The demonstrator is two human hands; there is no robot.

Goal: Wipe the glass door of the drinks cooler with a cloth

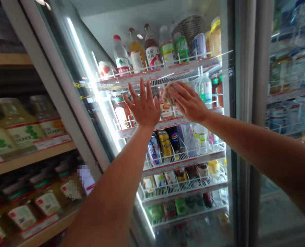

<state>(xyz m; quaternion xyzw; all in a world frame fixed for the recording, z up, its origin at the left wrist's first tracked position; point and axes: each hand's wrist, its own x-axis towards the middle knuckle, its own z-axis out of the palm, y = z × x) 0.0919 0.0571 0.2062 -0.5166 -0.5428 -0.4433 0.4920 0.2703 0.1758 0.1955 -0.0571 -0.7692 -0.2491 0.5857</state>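
Observation:
My left hand (143, 106) is raised flat against the glass door (193, 144) of a drinks fridge, its fingers spread apart and holding nothing. Right beside it, my right hand (189, 102) presses a crumpled pale cloth (168, 93) onto the glass at about the second shelf's height. The fingers lie over the cloth and cover most of it. Behind the glass stand bottles (152, 48) on the top wire shelf and cans (165, 144) on a lower one.
Wooden shelves (31, 157) with jars and bottles run along the left. The fridge's grey door frame (54, 79) slants between them and the glass. A second glass-door fridge (291, 85) stands at the right. A bright light strip glows inside the left fridge edge.

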